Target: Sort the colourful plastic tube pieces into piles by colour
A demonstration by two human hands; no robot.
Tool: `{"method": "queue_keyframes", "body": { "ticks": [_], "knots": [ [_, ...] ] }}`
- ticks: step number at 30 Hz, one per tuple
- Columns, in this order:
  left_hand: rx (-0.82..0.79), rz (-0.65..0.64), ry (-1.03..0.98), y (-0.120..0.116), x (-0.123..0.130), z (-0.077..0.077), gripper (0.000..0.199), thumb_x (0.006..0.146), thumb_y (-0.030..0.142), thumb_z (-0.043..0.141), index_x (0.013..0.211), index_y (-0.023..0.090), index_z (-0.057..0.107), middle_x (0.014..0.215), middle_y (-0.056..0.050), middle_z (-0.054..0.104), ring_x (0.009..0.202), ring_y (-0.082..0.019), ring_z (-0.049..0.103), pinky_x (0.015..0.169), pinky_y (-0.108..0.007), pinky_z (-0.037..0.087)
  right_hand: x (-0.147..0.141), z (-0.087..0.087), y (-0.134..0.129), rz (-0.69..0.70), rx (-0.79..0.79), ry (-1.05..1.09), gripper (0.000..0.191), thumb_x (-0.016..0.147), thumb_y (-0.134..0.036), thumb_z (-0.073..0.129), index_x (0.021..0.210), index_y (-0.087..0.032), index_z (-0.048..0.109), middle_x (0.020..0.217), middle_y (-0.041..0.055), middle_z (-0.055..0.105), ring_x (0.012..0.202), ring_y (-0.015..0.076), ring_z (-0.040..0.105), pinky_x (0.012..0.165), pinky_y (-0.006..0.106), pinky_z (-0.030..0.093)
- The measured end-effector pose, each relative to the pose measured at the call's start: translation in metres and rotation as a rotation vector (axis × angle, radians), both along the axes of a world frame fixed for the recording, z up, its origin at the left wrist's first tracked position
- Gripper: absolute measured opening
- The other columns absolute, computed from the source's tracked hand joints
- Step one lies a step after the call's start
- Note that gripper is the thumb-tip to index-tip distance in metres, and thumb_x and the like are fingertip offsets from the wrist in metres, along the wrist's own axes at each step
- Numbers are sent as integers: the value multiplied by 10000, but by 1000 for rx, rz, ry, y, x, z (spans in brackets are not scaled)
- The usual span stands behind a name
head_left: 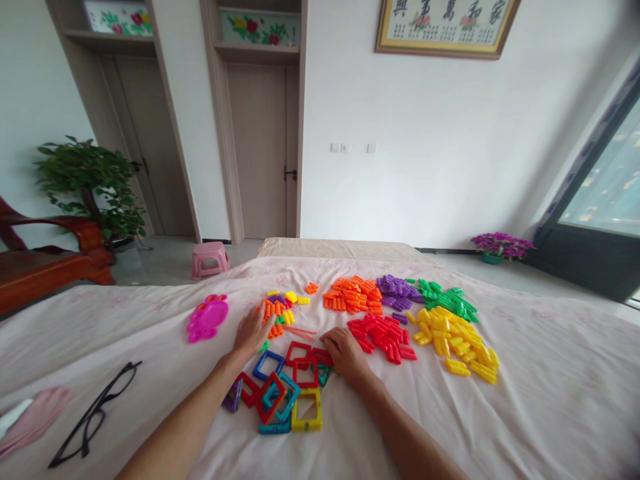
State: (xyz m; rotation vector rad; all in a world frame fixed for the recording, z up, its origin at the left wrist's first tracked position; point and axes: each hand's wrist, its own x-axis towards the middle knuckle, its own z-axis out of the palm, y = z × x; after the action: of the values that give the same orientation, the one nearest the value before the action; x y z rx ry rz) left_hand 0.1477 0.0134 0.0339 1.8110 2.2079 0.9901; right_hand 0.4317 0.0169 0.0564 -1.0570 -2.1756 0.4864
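My left hand (pixel 254 328) rests at the left side of a small mixed pile of orange, yellow, green and purple pieces (pixel 285 310), its fingers apart and touching the orange ones. My right hand (pixel 343 348) lies just right of the magnetic frames, near a red frame (pixel 321 357), with its fingers bent together; what they hold, if anything, is hidden. Square and triangular frames (pixel 306 373) in several colours lie between my forearms. Sorted piles stand to the right: orange (pixel 353 295), purple (pixel 397 291), green (pixel 449 300), red (pixel 383 337) and yellow (pixel 457 340).
A pink crab-shaped tray (pixel 207 320) lies left of my left hand. Black glasses (pixel 95 413) and a pink cloth (pixel 43 417) are at the lower left of the cloth-covered surface (pixel 165 320). Beyond it stands a pink stool (pixel 210 260).
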Motion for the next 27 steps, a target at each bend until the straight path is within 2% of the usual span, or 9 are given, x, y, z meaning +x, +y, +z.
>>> {"method": "queue_keyframes", "body": {
  "ticks": [4, 7, 9, 12, 16, 19, 23, 25, 27],
  "knots": [
    [20, -40, 40, 0, 14, 9, 599, 936, 486, 279, 1408, 155, 443, 1410, -138, 543, 1293, -205, 504, 1043, -318, 399, 0, -1, 3, 5, -19, 17, 260, 936, -256, 465, 852, -182, 700, 866, 53, 675, 878, 185, 580, 836, 293, 403],
    [72, -50, 113, 11, 17, 28, 563, 945, 446, 267, 1405, 179, 453, 1466, -122, 479, 1375, -223, 392, 1134, -372, 292, 1, -3, 6, 4, -32, 33, 239, 931, -259, 480, 855, -188, 695, 872, 49, 670, 876, 183, 581, 831, 288, 406],
    [75, -103, 176, 32, 21, 41, 531, 923, 434, 353, 1374, 196, 502, 1500, -110, 435, 1427, -248, 291, 1172, -404, 210, 1, -3, 7, -5, -40, 40, 224, 925, -255, 491, 846, -191, 690, 867, 43, 668, 864, 179, 582, 823, 283, 407],
    [21, -215, 258, 75, 36, 52, 501, 869, 411, 485, 1338, 249, 551, 1505, -84, 432, 1440, -269, 255, 1173, -430, 191, 0, -2, 7, -26, -54, 45, 206, 918, -245, 504, 848, -196, 692, 873, 42, 669, 871, 178, 584, 814, 276, 407],
    [-74, -293, 326, 129, 69, 50, 575, 872, 471, 472, 1406, 258, 483, 1537, -137, 366, 1431, -321, 267, 1131, -520, 220, 0, -1, 7, -47, -66, 57, 190, 912, -230, 519, 838, -201, 692, 859, 39, 666, 859, 173, 583, 791, 267, 408],
    [-150, -325, 366, 150, 90, 44, 615, 866, 528, 474, 1429, 284, 447, 1543, -156, 344, 1417, -357, 287, 1094, -571, 253, 0, -1, 7, -52, -64, 62, 183, 909, -217, 525, 824, -204, 686, 847, 35, 665, 848, 171, 580, 783, 266, 407],
    [-214, -368, 429, 153, 103, 39, 511, 864, 469, 560, 1311, 221, 548, 1418, -133, 489, 1280, -307, 467, 1045, -563, 361, 0, 0, 6, -66, -65, 54, 172, 903, -201, 531, 810, -204, 675, 851, 37, 662, 849, 171, 575, 777, 265, 405],
    [-206, -368, 457, 147, 103, 39, 472, 881, 427, 562, 1282, 178, 550, 1338, -116, 541, 1183, -257, 535, 1001, -520, 429, 0, -1, 6, -65, -65, 53, 173, 902, -195, 529, 811, -206, 675, 851, 37, 660, 851, 171, 576, 777, 264, 404],
    [-180, -361, 482, 135, 101, 41, 420, 902, 397, 534, 1260, 180, 563, 1301, -119, 561, 1150, -248, 551, 1000, -510, 424, 0, -2, 7, -54, -57, 62, 174, 900, -194, 529, 808, -207, 677, 848, 34, 660, 851, 171, 580, 778, 264, 404]
  ]
}}
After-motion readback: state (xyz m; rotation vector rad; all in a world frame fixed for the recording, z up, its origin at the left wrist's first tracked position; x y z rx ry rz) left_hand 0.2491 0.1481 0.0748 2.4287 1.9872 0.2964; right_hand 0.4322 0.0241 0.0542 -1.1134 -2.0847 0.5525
